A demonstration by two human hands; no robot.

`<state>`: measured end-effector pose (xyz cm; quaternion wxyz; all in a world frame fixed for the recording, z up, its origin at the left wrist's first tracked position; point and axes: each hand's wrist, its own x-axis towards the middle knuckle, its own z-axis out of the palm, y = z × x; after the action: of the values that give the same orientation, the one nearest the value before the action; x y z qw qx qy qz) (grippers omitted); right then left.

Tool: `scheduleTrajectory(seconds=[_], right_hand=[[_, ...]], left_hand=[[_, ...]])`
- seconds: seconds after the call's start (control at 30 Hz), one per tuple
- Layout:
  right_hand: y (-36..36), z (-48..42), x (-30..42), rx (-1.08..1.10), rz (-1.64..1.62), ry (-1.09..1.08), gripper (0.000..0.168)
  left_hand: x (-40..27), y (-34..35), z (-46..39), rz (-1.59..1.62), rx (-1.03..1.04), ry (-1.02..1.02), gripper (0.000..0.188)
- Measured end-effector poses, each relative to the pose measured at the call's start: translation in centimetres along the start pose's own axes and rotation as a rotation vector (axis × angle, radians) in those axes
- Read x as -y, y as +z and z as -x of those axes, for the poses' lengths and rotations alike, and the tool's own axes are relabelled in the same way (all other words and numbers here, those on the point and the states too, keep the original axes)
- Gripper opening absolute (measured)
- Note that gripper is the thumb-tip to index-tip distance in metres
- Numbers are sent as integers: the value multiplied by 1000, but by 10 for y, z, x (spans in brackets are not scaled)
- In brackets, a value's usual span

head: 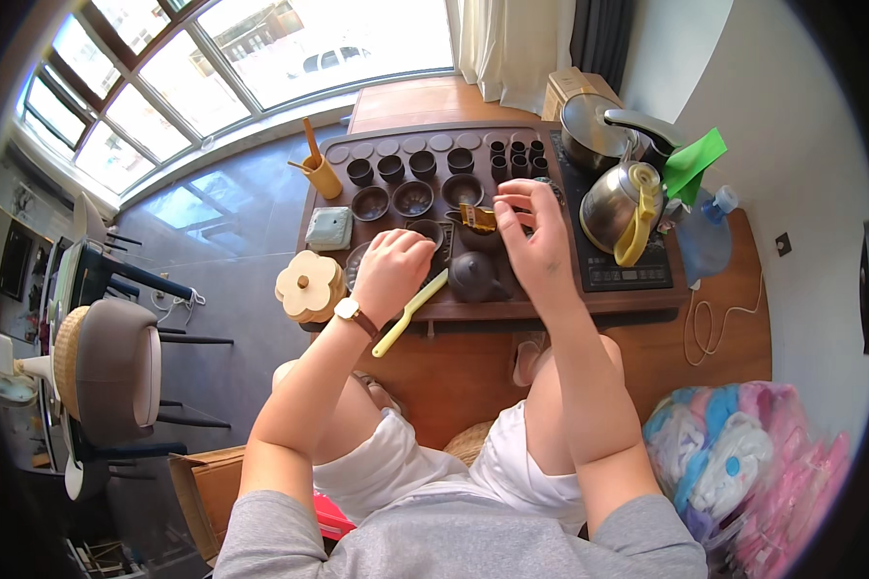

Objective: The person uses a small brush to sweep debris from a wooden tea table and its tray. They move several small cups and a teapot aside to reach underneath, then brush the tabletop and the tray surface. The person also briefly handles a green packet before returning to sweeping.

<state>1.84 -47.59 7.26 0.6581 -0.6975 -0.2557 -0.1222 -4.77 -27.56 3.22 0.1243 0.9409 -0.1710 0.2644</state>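
Observation:
My left hand (397, 266), with a watch on its wrist, is over the front of a dark wooden tea tray (492, 310). Its fingers curl down beside a dark bowl (427, 229) and hide whatever may be under them. My right hand (534, 226) is raised at the right, fingers bent and apart, with nothing visible in it. Just left of its thumb, a torn-looking gold foil packet (478, 217) rests at the mouth of a dark pot (478, 237). Nearer to me stands a dark teapot (472, 275). A pale yellow-green long-handled tool (409, 315) lies across the tray's front edge.
Dark cups (423, 164) and bowls (413, 197) stand farther back. At left are a bamboo tool holder (321, 177), a folded pale cloth (329, 228) and flower-shaped wooden coasters (305, 286). A steel kettle (615, 206) and a lidded pot (594, 130) stand right.

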Motion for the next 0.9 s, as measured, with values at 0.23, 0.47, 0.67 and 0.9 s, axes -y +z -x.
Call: scheduleTrajectory(seconds=[0.23, 0.47, 0.67, 0.9], right_hand=[[-25, -23, -29, 2, 381, 82, 18], [-51, -31, -57, -111, 650, 52, 26], [-44, -28, -90, 79, 793, 53, 59], [-34, -36, -111, 181, 843, 135, 63]], left_hand=[[17, 27, 10, 170, -123, -225, 6], [10, 18, 10, 177, -48, -213, 4], [-6, 0, 31, 41, 229, -229, 21], [-25, 19, 74, -376, 550, -328, 10]])
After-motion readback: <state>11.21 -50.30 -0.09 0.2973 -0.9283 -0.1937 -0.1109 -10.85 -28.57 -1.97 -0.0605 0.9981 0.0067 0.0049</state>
